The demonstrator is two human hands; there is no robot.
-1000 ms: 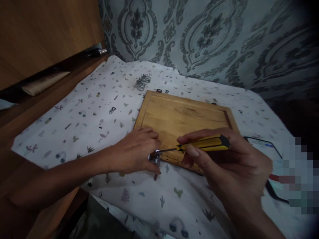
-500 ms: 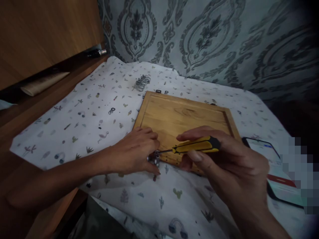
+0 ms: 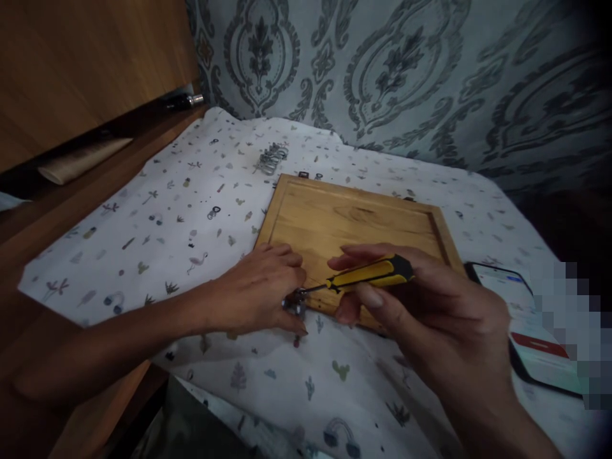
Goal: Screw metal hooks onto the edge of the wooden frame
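My right hand (image 3: 421,306) grips a screwdriver (image 3: 368,275) with a yellow and black handle, its shaft pointing left. The tip meets a small shiny metal fitting (image 3: 296,303) at the near left edge of a wooden board (image 3: 354,223). My left hand (image 3: 265,287) is closed round that fitting, thumb on the near side and fingers over the board's corner, so part of the metal is hidden. The board lies flat on a patterned white cloth, with a raised rim and small dark holes along its near edge.
A cluster of metal rings or hooks (image 3: 272,158) lies behind the board on the cloth (image 3: 157,255). To the right lies a phone (image 3: 526,325) with a lit screen. A wooden cabinet (image 3: 95,70) stands at left, and a patterned wall (image 3: 401,64) rises behind.
My right hand and the screwdriver have shifted slightly left, and the handle has turned a little. The left hand and board stay in place.
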